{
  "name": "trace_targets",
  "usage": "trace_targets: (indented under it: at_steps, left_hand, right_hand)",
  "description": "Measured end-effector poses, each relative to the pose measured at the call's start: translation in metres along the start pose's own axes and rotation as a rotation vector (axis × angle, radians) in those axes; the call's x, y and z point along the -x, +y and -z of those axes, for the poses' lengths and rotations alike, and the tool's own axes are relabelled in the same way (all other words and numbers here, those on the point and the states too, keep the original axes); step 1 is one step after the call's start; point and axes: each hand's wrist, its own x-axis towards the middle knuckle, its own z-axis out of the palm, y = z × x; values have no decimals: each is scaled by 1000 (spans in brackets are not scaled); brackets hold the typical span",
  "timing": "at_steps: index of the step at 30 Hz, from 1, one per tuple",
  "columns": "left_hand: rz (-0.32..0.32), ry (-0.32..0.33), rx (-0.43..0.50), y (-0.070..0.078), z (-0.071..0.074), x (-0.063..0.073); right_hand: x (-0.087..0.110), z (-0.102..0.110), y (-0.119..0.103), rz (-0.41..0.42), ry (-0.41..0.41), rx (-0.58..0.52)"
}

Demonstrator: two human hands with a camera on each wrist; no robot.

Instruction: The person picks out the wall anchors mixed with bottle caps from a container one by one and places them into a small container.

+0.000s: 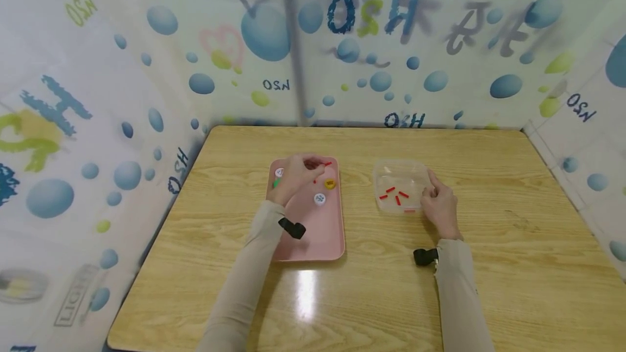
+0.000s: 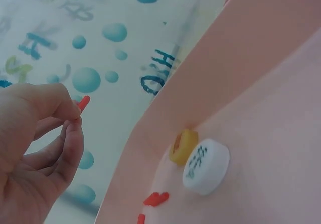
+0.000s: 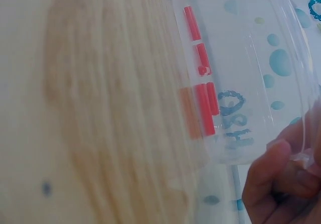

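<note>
Sleeves [image 1: 236, 297] nearest, over table [image 1: 376, 297]. Left hand [image 1: 295, 178] pinches red stick [image 1: 328, 164] above tray [image 1: 318, 238], near its far right corner; yellow cap [image 1: 330, 183] and white cap [image 1: 320, 199] lie in tray. Right hand [image 1: 440, 205] grips right rim of clear box [image 1: 388, 174] on table; loose sticks [image 1: 403, 194] lie inside.

Wooden table [image 1: 381, 308]; 3 bubble-print walls [image 1: 411, 96], perhaps fabric; white glare [image 1: 306, 295].

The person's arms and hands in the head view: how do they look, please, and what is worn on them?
Pale beige, plain sleeves, lightly creased, cover both arms to the wrists: left sleeve, right sleeve. A small black device sits at each wrist: left device, right device. The left hand and right hand wear no gloves.
</note>
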Motion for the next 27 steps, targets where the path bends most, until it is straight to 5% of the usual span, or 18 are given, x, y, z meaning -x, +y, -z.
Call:
trace_targets:
  at_steps: [9, 27]
  left_hand:
    - [-88, -27, -24, 11, -21, -13]
    - [-119, -43, -37, 24, -48, -24]
  right_hand:
    - [0, 0, 1, -3, 10, -2]
    - [-2, -3, 1, 9, 31, -8]
